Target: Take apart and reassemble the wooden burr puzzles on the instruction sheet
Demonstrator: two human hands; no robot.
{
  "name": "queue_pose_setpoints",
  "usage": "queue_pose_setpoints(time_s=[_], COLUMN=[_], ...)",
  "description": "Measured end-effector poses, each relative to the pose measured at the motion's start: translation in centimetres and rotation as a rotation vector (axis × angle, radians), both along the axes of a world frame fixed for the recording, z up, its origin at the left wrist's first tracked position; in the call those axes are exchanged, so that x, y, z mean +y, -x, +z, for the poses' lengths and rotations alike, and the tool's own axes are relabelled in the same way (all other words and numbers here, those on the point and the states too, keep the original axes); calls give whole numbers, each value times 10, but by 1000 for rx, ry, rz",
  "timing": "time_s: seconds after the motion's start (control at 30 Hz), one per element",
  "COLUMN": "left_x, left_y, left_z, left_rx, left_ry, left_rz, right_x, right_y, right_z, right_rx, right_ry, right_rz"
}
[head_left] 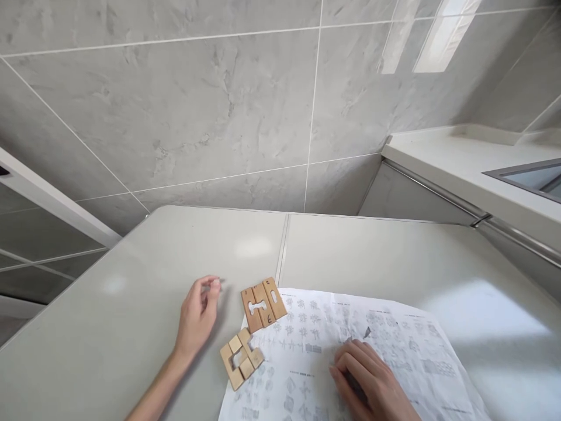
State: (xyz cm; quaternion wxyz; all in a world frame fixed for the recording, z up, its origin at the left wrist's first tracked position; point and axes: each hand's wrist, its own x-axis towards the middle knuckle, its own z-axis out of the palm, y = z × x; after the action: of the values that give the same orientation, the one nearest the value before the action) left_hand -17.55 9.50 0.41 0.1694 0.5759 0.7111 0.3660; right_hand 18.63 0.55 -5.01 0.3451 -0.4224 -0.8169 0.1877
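Note:
My left hand [198, 316] hovers over the grey table [144, 292], its fingers curled loosely with thumb and forefinger close together; nothing shows between them. Just to its right lie three notched, numbered wooden bars [263, 303] side by side. Below them sits a second cluster of notched wooden pieces [241, 358], at the paper's left edge. My right hand [371, 380] rests palm down on a printed instruction sheet [394, 339], fingers bent and pressing the paper.
The table has a seam [283, 245] down its middle. A grey tiled wall [219, 117] stands behind it. A white counter [460, 164] with a sink [530, 175] lies at the right. A glass-fronted cabinet [39, 234] is at the left.

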Motion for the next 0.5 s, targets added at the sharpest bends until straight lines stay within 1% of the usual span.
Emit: queue_pose_setpoints(time_s=[0.1, 0.17, 0.2, 0.27, 0.33, 0.43, 0.5], left_x=[44, 62, 68, 72, 70, 64, 62], left_y=[9, 10, 10, 8, 7, 5, 4], left_z=[-4, -7, -9, -11, -13, -14, -13], left_rx=[-12, -12, -9, 4, 25, 62, 87], left_ry=[5, 13, 9, 9, 13, 19, 18], left_rz=[-64, -104, -114, -133, -153, -180, -192], right_x=[0, 0, 0, 0, 0, 1, 0], right_y=[-1, 0, 1, 2, 2, 0, 0], right_z=[-1, -1, -1, -1, -1, -2, -2], right_rx=[-8, -2, 5, 21, 22, 2, 0], right_ry=[9, 16, 22, 36, 46, 43, 52], right_rz=[12, 6, -4, -29, -41, 1, 1])
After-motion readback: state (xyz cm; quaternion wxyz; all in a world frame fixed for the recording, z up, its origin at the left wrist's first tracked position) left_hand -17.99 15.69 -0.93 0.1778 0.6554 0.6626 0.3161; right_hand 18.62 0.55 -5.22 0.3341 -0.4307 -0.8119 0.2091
